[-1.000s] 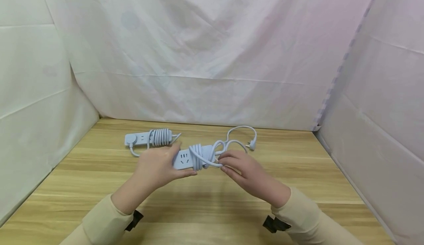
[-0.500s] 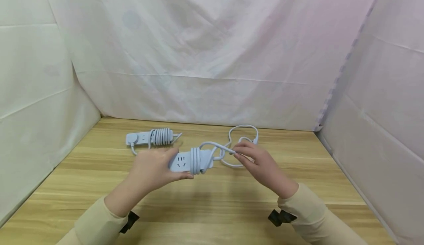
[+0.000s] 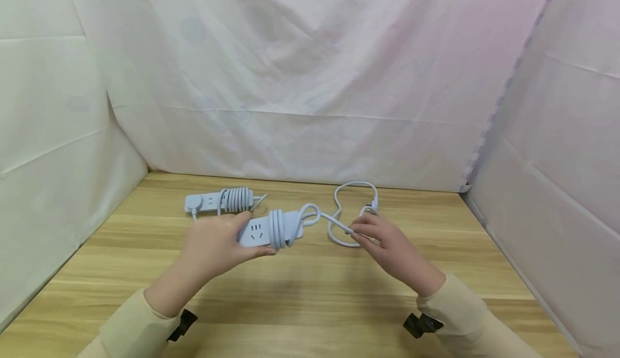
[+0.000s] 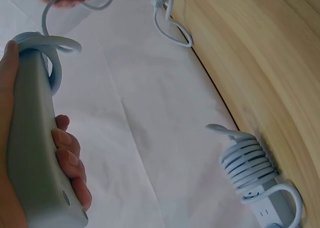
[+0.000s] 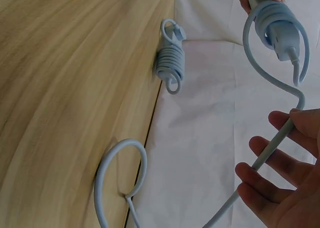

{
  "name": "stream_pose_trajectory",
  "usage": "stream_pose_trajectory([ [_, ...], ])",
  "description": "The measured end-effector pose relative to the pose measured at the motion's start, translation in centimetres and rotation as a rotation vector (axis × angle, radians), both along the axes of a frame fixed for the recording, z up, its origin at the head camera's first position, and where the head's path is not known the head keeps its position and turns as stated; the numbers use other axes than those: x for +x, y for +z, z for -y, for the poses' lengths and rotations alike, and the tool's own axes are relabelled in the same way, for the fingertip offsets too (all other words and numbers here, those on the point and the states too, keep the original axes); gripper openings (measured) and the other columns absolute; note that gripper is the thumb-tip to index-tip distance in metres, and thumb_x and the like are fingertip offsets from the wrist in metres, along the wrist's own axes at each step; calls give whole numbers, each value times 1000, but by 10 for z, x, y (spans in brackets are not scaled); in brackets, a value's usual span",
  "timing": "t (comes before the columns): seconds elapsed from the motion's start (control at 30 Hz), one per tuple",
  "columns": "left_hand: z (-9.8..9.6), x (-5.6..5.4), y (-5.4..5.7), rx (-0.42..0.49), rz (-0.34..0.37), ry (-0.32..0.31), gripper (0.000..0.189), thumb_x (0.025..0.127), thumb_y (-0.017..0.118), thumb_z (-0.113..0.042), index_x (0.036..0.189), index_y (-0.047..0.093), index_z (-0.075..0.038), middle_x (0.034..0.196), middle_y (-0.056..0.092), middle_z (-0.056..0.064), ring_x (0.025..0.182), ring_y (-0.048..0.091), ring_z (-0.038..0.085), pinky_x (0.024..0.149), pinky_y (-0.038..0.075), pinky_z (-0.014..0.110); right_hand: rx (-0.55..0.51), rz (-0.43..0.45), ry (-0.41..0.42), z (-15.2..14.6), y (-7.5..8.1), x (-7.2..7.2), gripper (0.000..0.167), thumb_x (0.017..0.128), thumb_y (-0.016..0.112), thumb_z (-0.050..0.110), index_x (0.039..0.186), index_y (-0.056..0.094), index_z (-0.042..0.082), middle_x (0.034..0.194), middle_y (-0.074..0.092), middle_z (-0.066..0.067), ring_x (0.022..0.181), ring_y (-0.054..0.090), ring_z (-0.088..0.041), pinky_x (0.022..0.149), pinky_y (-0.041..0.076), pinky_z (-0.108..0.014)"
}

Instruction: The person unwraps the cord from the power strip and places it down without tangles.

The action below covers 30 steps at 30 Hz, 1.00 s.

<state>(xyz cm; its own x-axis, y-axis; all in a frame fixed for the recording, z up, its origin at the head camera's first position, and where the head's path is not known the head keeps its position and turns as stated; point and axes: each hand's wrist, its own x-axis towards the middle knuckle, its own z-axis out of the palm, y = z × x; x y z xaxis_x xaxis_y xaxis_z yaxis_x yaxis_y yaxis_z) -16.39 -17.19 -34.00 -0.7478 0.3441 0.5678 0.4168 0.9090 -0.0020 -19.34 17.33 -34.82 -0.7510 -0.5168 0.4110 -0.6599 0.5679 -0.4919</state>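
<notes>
My left hand [image 3: 213, 245] grips one end of a white power strip [image 3: 255, 232], holding it above the table. Several turns of its cord [image 3: 277, 229] wrap round the strip's middle, and a small loop stands off the far end. To the right, my right hand [image 3: 387, 242] pinches the loose cord between thumb and fingers, as the right wrist view shows on the cord [image 5: 272, 147]. Beyond that hand the cord curves over the table to its plug [image 3: 372, 206]. The left wrist view shows fingers [image 4: 70, 155] curled round the strip's body.
A second power strip [image 3: 208, 202], its cord wound in a tight coil [image 3: 237, 200], lies at the back left of the wooden table [image 3: 290, 304]. White cloth [image 3: 290, 78] encloses the back and both sides.
My right hand has moved right and slightly down, drawing the cord away from the strip. The left hand and strip have shifted a little left. Fewer loose loops show by the strip's end.
</notes>
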Motion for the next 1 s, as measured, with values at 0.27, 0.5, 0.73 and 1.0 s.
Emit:
stream_pose_trajectory([
  [0.27, 5, -2, 0, 12, 132, 74, 63, 65, 65, -79, 77, 52, -19, 54, 38, -8, 46, 34, 9, 41, 26, 30, 29, -21, -14, -8, 0, 9, 10, 93, 66, 13, 99, 72, 18, 103, 60, 13, 93, 56, -8, 76, 50, -34],
  [0.5, 10, -5, -2, 19, 121, 88, 64, 63, 69, -77, 79, 56, -16, 54, 39, -7, 45, 34, 10, 40, 25, 30, 1, -53, -1, -17, 4, 18, 14, 92, 67, 9, 101, 73, 19, 105, 61, 12, 94, 57, -8, 75, 50, -32],
  [0.73, 14, -11, -8, 14, 62, 72, 63, 65, 76, -67, 96, 63, -14, 55, 42, -6, 43, 35, 11, 37, 26, 30, -38, -114, -1, -25, 11, 24, 20, 90, 67, 2, 103, 74, 15, 106, 62, 9, 90, 58, -8, 72, 51, -29],
  [1.0, 14, -14, -10, -9, 72, 68, 55, 72, 76, -60, 94, 59, -12, 72, 55, -1, 45, 34, 12, 38, 25, 28, -50, -192, 5, -31, 22, 27, 24, 86, 69, -4, 104, 74, 12, 107, 62, 8, 90, 57, -9, 71, 49, -26],
])
